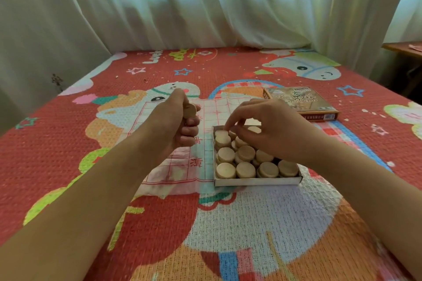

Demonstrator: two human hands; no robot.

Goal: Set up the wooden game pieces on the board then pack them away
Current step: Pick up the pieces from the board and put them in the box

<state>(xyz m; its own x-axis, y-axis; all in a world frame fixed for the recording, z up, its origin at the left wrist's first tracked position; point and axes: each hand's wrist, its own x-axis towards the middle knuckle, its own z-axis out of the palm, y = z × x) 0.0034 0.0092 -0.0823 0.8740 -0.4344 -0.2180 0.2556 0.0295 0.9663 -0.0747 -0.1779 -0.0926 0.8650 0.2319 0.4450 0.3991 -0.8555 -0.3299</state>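
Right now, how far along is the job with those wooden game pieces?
Done: the paper board is spread out and the lid is off. In hand: the left hand grips a small stack while the right hand touches the pieces in the tray. No piece shows on the board, so either setup has barely begun or packing is nearly finished; I can't tell which.

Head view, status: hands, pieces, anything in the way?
Left hand grips a few wooden pieces above the board. Right hand pinches one in the tray, far left corner. Tray nearly full, sitting on the board. Lid beyond, not in the way.
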